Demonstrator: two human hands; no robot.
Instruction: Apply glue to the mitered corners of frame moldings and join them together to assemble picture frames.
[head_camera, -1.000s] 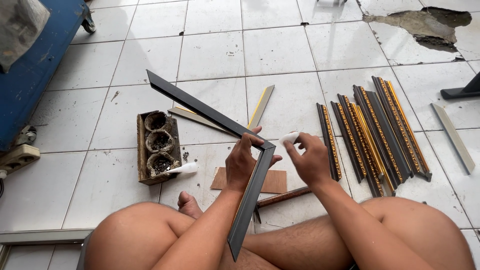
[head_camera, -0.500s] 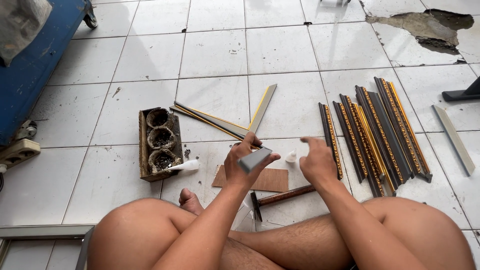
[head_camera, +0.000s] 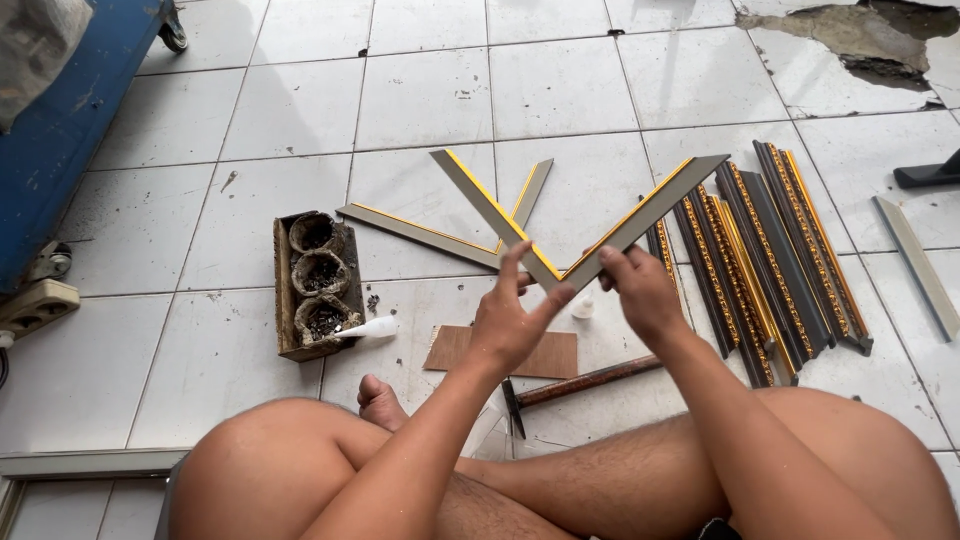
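person seated cross-legged on a white tiled floor (head_camera: 560, 90), bare knees at the bottom of the view.

left hand (head_camera: 510, 325) closed around the lower end of one frame moulding strip (head_camera: 490, 215): grey face, thin yellow-gold line along one edge, mitre-cut ends. right hand (head_camera: 640, 295) pinches the lower end of a second moulding strip (head_camera: 655, 215) of the same profile. the two strips meet at their lower ends between the hands and spread upward into a v, held in the air above the floor, in front of the knees.

on the tiles just behind the v: two more loose grey strips (head_camera: 420, 232), flat, crossing at an angle. to the right, a stack of dark moulding lengths (head_camera: 770, 260) with ornate gold ribbed bands, laid side by side, nearly parallel. further right, a single pale strip (head_camera: 915, 262) lies apart.

left of the hands, a grimy rectangular block tray (head_camera: 315, 285) with three round crusted cups, dark residue inside. a small white squeeze tube (head_camera: 368, 327) rests against its near right corner.

below the hands: a flat brown board piece (head_camera: 550, 355), thin, rectangular; a hammer (head_camera: 585, 383) with reddish-brown handle and dark head beside it, near the shin.

blue cart edge (head_camera: 70, 120) at upper left. cracked, broken patch of tile (head_camera: 850, 35) at upper right.
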